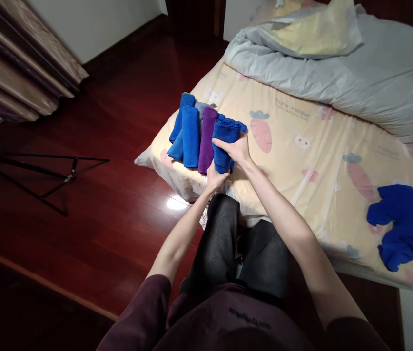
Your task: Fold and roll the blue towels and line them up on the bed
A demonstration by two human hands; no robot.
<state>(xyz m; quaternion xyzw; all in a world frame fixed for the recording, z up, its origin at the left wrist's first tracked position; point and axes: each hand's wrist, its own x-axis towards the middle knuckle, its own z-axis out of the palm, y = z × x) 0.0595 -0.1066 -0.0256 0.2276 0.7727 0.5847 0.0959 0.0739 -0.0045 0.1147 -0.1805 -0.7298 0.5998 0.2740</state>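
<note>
Gripping from both sides now, two bare hands have a rolled blue cloth (224,134) between them, just to the right of the purple roll (208,139), our marker on the bed (286,165). Look at the right hand (236,148): part-open, curved to the width of the cloth, thumb laid across the front, just right of the purple roll. And the left hand (218,176), cupped low against the bottom end, near the purple roll's front end; its fingers are mostly hidden, so how far they spread I cannot tell. Nor can I tell whether the held cloth is clear of the sheet. Left of the purple roll, right beside it, lies an upright-looking blue roll (190,141), more blue ones (186,101) past that, and a grey cloth (202,108) tucked in behind. Well off to the purple roll's right, two crumpled blue cloths (411,243) sprawl near the bed's edge; far beyond it, the grey duvet (382,78) is bunched up; and away to its left, on the floor, black tripod legs (38,157).
</note>
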